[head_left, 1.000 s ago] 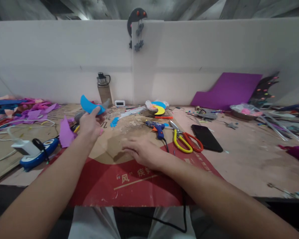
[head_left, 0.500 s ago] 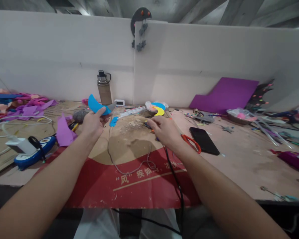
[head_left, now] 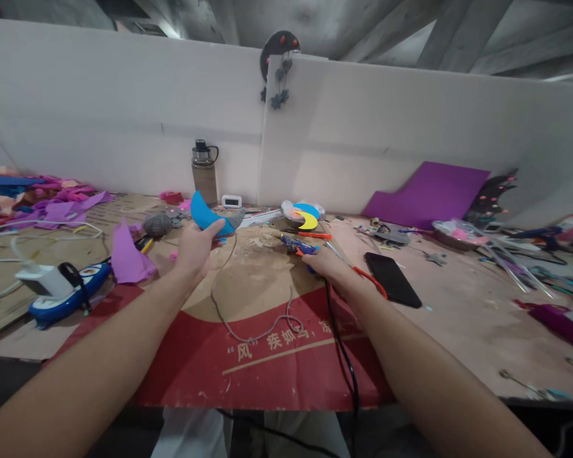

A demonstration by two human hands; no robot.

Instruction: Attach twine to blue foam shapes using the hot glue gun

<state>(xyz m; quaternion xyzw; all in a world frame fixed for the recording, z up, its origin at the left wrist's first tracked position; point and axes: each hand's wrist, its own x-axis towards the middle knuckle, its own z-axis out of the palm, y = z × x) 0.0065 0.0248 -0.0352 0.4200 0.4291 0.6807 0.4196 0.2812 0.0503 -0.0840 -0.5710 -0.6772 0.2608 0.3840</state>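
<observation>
Head view: right hand (head_left: 332,263) now grips glue gun (head_left: 293,243), left of smartphone (head_left: 392,280); left hand (head_left: 197,247) holds blue crescent (head_left: 204,212), so both are occupied.

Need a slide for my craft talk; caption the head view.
Left hand holds a blue crescent; right hand is on a glue gun.

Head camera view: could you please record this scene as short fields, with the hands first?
Left hand: holds a blue crescent with a grey end
Right hand: at the handle of the glue gun; firmness of its grip unclear
Grey yarn: loose, curving down onto the printed cardboard
Scissors: partly hidden by the right arm
Phone: right of the scissors
Bottle: upright near the white wall
</observation>
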